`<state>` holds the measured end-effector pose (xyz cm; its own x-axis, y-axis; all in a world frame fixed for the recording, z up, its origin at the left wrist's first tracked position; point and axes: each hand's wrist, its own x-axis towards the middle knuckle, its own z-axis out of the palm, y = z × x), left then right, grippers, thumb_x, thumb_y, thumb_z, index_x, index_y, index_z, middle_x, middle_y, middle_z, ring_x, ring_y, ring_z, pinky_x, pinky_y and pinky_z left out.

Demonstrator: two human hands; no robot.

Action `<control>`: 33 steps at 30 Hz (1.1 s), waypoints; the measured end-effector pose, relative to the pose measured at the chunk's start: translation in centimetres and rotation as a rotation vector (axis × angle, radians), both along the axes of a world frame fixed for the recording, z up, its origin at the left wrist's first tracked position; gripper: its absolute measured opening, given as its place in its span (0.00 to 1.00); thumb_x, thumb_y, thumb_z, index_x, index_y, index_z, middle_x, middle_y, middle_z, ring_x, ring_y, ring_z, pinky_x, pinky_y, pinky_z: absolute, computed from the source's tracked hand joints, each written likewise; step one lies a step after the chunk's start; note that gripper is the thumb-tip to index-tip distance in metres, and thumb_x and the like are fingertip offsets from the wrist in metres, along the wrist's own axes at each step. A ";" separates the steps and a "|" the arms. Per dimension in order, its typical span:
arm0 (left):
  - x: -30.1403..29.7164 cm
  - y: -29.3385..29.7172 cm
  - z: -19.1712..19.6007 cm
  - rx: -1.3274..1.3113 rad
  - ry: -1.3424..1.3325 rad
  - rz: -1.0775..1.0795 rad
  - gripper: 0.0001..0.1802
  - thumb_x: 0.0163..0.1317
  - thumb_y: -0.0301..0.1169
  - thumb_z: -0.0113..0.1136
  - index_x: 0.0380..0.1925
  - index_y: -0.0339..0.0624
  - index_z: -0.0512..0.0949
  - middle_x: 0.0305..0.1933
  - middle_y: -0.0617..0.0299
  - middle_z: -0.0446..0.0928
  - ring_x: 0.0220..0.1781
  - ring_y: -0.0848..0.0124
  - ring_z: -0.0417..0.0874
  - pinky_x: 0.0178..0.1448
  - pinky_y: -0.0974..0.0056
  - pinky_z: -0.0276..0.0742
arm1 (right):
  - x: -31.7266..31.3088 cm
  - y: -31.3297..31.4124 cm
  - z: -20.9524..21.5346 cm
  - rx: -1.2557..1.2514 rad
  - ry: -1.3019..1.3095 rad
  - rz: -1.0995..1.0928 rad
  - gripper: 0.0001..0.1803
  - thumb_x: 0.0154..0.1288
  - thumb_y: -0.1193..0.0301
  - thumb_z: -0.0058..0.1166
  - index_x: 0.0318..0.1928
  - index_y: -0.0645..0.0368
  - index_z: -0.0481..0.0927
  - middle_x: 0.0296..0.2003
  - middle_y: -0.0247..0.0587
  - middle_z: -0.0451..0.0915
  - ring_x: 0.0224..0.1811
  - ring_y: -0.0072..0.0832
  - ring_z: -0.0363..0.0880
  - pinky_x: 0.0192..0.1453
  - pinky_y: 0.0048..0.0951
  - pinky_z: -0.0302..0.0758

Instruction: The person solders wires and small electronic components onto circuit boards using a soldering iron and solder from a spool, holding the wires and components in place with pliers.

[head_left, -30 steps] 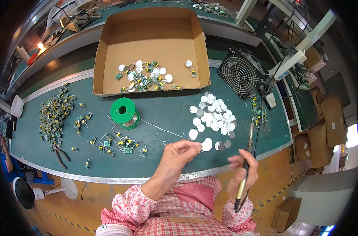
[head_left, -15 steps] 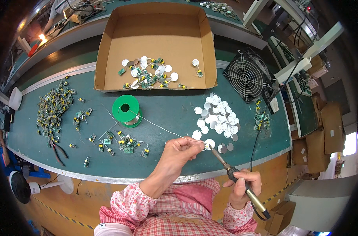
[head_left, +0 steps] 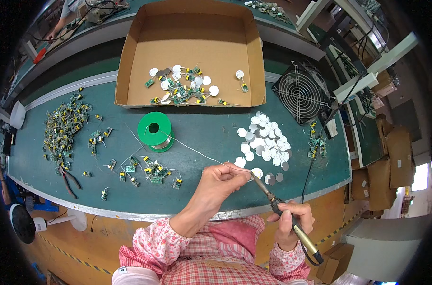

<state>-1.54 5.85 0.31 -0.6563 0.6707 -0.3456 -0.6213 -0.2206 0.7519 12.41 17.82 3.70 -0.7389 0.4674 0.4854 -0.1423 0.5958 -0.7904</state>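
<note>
My left hand [head_left: 219, 183] pinches the solder wire [head_left: 193, 150] close to its free end. That wire runs in a loose curve back to a green spool [head_left: 147, 135] standing on the bench. In my right hand [head_left: 292, 227] is a soldering iron [head_left: 264, 188], held like a pen and slanting up to the left. Its tip meets the area at my left fingertips, at the left edge of a white round disc [head_left: 258, 172]. Whether the tip touches wire or disc is too small to tell. Beyond lies a heap of white and grey discs [head_left: 268, 142].
A shallow cardboard box [head_left: 192, 47] at the back holds discs wired to small circuit boards. Loose boards pile up at left [head_left: 66, 126], near pliers [head_left: 69, 183]. A black fan [head_left: 299, 92] stands back right, with a cable [head_left: 312, 166] running down past the discs.
The iron's tip has shifted slightly left across the disc, toward my left fingertips and the wire end. The whole view has moved a little.
</note>
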 end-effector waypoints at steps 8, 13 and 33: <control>-0.2 0.0 -0.7 -0.034 0.015 -0.020 0.07 0.56 0.28 0.65 0.32 0.35 0.82 0.30 0.65 0.78 0.29 0.80 0.71 0.34 0.74 0.66 | -0.4 0.5 -0.3 0.328 -0.034 0.119 0.10 0.62 0.70 0.50 0.33 0.66 0.75 0.12 0.36 0.73 0.12 0.24 0.74 0.17 0.22 0.69; -0.2 -0.1 -1.4 -0.025 -0.003 -0.054 0.06 0.56 0.27 0.64 0.31 0.34 0.82 0.30 0.64 0.79 0.28 0.80 0.70 0.33 0.75 0.65 | 0.1 0.2 -1.0 0.295 0.043 0.088 0.06 0.58 0.76 0.55 0.36 0.64 0.77 0.15 0.36 0.75 0.13 0.23 0.73 0.16 0.24 0.68; 0.5 -0.6 -0.5 -0.115 0.227 -0.372 0.06 0.61 0.28 0.61 0.34 0.36 0.78 0.27 0.71 0.76 0.28 0.86 0.71 0.32 0.76 0.66 | -2.1 0.2 -2.7 -0.285 -0.066 -0.002 0.14 0.60 0.83 0.56 0.44 0.61 0.69 0.40 0.46 0.80 0.41 0.25 0.81 0.41 0.22 0.79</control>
<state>-0.99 5.23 -0.16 -0.4454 0.8411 -0.3070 -0.4593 0.0797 0.8847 10.32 18.03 1.04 -0.7634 0.5795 0.2852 -0.0841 0.3487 -0.9335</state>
